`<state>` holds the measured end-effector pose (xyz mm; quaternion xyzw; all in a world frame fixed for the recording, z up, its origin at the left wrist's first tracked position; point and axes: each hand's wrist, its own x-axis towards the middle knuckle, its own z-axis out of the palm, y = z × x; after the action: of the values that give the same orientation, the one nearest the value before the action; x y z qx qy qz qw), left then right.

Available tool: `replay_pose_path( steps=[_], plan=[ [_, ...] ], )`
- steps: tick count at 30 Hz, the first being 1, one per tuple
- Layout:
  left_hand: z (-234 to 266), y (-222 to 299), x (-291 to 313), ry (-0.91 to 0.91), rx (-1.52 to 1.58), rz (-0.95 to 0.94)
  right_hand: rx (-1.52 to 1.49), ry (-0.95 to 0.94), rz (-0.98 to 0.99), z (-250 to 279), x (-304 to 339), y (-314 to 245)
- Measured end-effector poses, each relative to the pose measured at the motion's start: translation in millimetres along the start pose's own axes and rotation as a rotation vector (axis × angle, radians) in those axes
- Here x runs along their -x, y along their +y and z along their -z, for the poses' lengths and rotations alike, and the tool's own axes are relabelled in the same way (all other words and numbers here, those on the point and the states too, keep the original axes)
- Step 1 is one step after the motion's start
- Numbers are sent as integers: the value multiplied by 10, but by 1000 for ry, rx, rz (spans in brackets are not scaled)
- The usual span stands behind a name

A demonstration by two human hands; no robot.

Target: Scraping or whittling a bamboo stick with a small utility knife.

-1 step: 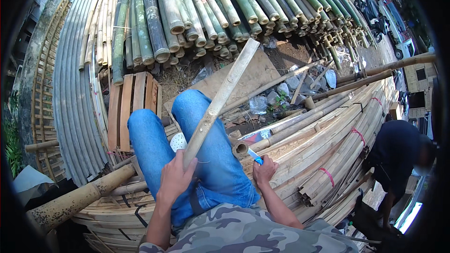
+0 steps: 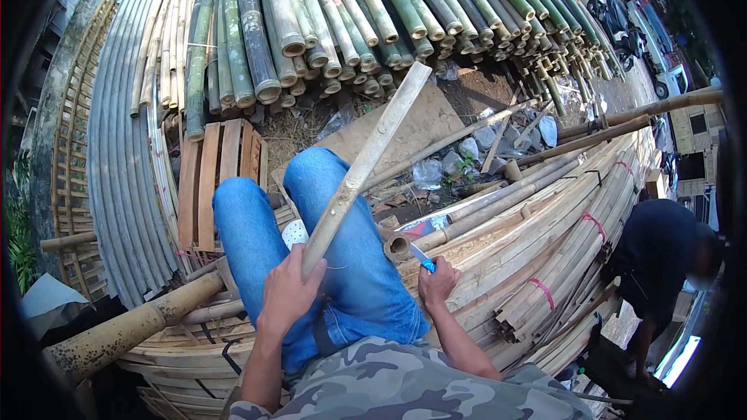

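My left hand (image 2: 289, 289) is closed round the lower end of a long split bamboo slat (image 2: 364, 162). The slat slants up and away to the right, across my jeans-clad knee (image 2: 315, 175). On the right, my right hand (image 2: 439, 280) grips a knife (image 2: 429, 265) with a blue handle; its short pale blade points up and left. Close to the blade is the open end of a bamboo pole (image 2: 398, 246), and I cannot tell whether they touch. A thin fibre curls beside my left fingers.
Bundled bamboo slats (image 2: 537, 249) with pink ties lie to the right. Green bamboo poles (image 2: 311, 8) are stacked ahead. A wooden crate (image 2: 208, 179) stands left, beside corrugated sheets (image 2: 117, 140). A thick pole (image 2: 132, 327) lies at lower left. Another person (image 2: 657, 257) bends over at far right.
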<state>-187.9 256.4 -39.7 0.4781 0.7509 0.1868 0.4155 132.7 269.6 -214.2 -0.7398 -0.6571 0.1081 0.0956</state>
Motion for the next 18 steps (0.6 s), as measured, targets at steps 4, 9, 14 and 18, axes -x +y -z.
replay_pose_path(
  steps=[4,9,14,18],
  plan=[
    [49,278,-221,67,-109,-43,-105,139,-16,-28,25,76],
    [-185,64,-233,152,-102,-115,-501,23,-181,377,-263,-177],
    [-224,-91,60,60,-101,-104,-881,-36,34,750,-765,-508],
    [-300,-233,110,159,-81,-205,-685,-227,382,1242,-855,-1249]
  ],
)
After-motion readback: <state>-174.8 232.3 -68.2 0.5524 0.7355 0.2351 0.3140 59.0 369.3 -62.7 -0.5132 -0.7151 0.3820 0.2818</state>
